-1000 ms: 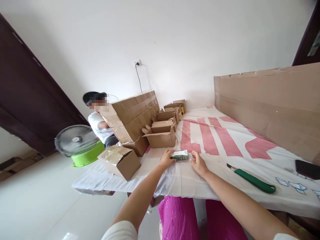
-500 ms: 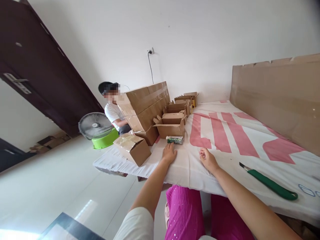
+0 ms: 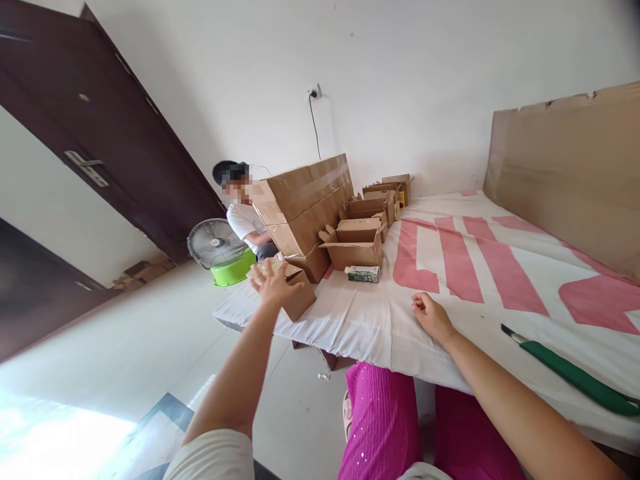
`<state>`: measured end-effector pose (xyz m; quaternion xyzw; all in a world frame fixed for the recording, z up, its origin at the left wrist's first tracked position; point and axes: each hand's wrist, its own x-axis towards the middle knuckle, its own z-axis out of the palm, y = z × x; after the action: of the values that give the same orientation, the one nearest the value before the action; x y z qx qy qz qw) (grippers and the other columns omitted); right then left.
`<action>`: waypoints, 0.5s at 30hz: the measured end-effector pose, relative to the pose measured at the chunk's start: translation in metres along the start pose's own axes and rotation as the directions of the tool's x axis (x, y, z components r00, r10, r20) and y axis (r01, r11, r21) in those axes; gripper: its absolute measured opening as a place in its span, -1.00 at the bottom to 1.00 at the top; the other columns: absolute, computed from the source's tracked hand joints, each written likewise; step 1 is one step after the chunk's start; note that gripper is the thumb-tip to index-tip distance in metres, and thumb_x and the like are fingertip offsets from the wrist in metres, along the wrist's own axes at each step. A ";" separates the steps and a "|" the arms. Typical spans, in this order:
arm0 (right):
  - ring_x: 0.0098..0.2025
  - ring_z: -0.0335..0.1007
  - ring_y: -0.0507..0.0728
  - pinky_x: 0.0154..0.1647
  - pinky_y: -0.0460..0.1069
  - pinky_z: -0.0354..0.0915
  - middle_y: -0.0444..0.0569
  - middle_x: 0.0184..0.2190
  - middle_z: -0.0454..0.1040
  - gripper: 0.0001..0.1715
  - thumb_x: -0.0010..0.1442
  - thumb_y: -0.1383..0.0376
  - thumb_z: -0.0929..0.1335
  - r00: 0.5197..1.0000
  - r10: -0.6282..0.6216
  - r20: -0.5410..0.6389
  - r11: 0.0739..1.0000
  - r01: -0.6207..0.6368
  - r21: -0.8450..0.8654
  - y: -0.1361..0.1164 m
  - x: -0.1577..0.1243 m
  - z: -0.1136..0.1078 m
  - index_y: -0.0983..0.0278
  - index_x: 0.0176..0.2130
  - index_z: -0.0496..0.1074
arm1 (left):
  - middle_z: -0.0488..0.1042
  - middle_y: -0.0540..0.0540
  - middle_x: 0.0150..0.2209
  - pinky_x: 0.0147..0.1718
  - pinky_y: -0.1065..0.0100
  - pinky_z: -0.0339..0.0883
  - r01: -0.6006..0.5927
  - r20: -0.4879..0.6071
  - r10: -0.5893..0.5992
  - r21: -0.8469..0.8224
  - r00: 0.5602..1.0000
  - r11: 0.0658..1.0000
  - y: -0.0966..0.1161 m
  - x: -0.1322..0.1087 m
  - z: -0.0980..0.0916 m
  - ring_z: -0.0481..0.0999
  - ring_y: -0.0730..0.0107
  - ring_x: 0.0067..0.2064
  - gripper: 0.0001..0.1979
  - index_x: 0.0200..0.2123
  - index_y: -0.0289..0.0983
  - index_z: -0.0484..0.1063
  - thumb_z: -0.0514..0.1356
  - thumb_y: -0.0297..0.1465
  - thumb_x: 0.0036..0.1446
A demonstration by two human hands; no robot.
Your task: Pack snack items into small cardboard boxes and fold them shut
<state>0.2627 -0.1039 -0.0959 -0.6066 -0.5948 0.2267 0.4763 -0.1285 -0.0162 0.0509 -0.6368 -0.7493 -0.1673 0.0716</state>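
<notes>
My left hand (image 3: 273,285) is open, fingers spread over the top of a small taped cardboard box (image 3: 301,299) at the table's left edge. Whether the fingertips touch the box I cannot tell. On the white and pink cloth (image 3: 390,327) rests my right hand (image 3: 431,317), its fingers curled in with nothing visible in them. A small green and white carton (image 3: 363,274) lies beyond and between both hands, in front of an open cardboard box (image 3: 353,255). To the right of my right hand is a green utility knife (image 3: 575,373) with its blade out.
Several open boxes (image 3: 367,209) run back in a row toward the wall. Left of them stands a stack of taped cartons (image 3: 305,220), with a person (image 3: 245,220) behind it. A fan (image 3: 215,241) over a green basin (image 3: 233,270) and a large cardboard sheet (image 3: 565,173) flank the table.
My left hand has moved left from beside the green and white carton to the small taped box, its fingers spreading. My right hand stays curled on the cloth. The view has shifted left.
</notes>
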 end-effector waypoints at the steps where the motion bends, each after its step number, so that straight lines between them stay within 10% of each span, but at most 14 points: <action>1: -0.29 0.46 0.13 -0.18 0.05 0.34 -0.08 -0.34 0.52 -0.76 0.10 0.26 0.28 1.000 0.000 0.002 1.000 0.000 -0.002 0.000 0.000 0.000 0.20 -0.18 0.38 | 0.00 -0.26 0.37 0.22 -0.29 -0.10 0.018 0.066 -0.019 0.014 0.998 1.000 -0.014 0.006 -0.006 -0.23 -0.43 0.38 -0.18 0.25 -0.18 0.22 0.29 -0.05 -0.08; 9: -0.32 0.44 0.12 -0.20 0.04 0.32 -0.10 -0.38 0.51 -0.78 0.09 0.26 0.28 1.000 0.010 0.010 1.000 -0.010 0.020 -0.001 -0.003 0.000 0.19 -0.21 0.39 | 0.12 -0.15 0.35 0.17 -0.12 0.17 -0.135 0.199 0.143 -0.054 0.970 0.989 -0.038 -0.035 -0.022 -0.04 -0.23 0.37 -0.26 0.30 -0.09 0.18 0.17 -0.04 0.05; 15: -0.23 0.46 0.16 -0.11 0.09 0.35 -0.04 -0.28 0.54 -0.73 0.15 0.12 0.28 0.999 0.031 -0.008 0.995 -0.030 0.091 -0.003 -0.006 -0.002 0.20 -0.21 0.40 | 0.17 -0.06 0.33 0.23 -0.19 0.06 -0.491 0.231 0.578 -0.342 0.783 0.801 -0.016 -0.099 -0.046 -0.06 -0.14 0.40 -0.41 0.20 0.02 0.33 0.23 -0.12 0.06</action>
<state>0.2615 -0.1104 -0.0937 -0.5946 -0.5720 0.2578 0.5028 -0.1313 -0.1264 0.0593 -0.8465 -0.5078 -0.1308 -0.0925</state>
